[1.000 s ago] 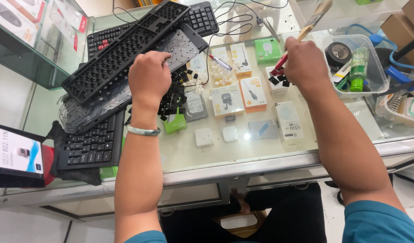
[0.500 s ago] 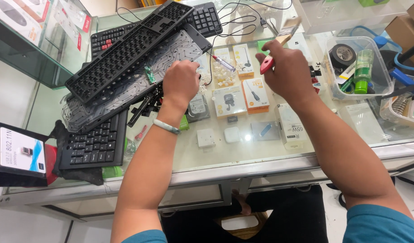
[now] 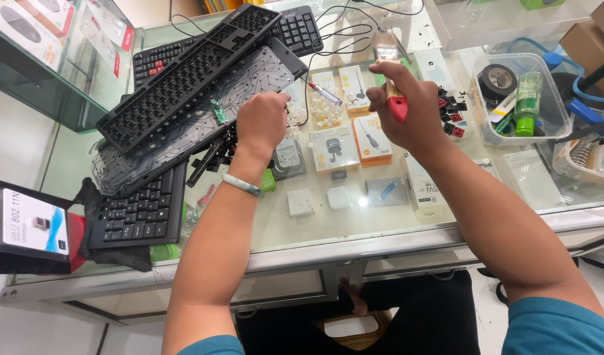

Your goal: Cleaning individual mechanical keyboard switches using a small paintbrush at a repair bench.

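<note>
My right hand (image 3: 413, 115) is shut on a paintbrush (image 3: 386, 51) with a red handle, bristles pointing away from me, above small boxed goods under the glass counter (image 3: 328, 230). My left hand (image 3: 262, 121) hovers at the right edge of a clear keyboard membrane sheet (image 3: 183, 128), fingers curled under and hidden. A black key frame (image 3: 183, 69) lies slanted across the membrane, with a small green circuit board (image 3: 218, 112) beside it. Loose black parts (image 3: 210, 154) lie just left of my left wrist.
A black keyboard (image 3: 137, 210) sits at the front left and another (image 3: 302, 29) at the back. A screwdriver (image 3: 325, 94) and loose black and red keycaps (image 3: 449, 118) lie mid-counter. A clear tub (image 3: 486, 125) holds a tape roll (image 3: 497, 80) and a green bottle (image 3: 526, 102).
My left hand came off the key frame and moved right to the membrane's edge. My right hand swung left and toward the middle with the brush.
</note>
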